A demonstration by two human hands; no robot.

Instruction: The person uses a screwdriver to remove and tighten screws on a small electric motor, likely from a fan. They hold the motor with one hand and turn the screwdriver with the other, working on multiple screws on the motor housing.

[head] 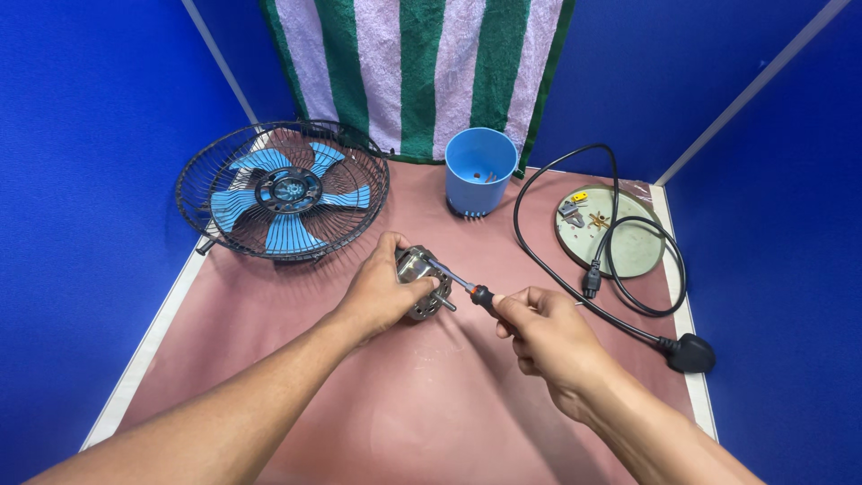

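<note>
The surface [359,404] is covered by a dull pink mat with a pale border showing along its left and right edges. Blue partition walls [90,135] close it in on the left, right and far sides, and one green-and-white striped towel [422,72] hangs at the far middle.

Near the middle of the surface, the left hand [382,292] is wrapped around one small metal motor [426,278], pinning it to the mat. The right hand [539,332] is closed on the black-and-orange handle of one screwdriver [467,287], whose shaft runs up and left so that its tip meets the top of the motor. The two hands are close together, with only the screwdriver between them.

At the far left lies one black wire fan guard [283,190] with blue blades inside it; four blades can be counted. One blue plastic cup [480,171] stands at the far middle, just in front of the towel, with a few small bits inside that are too small to tell. At the far right sits one round pale green plate [628,247] holding several small parts, one of them yellow. One black power cord [575,287] loops across the plate and over the mat, ending in a plug [690,352] at the right edge, near the right hand.
</note>
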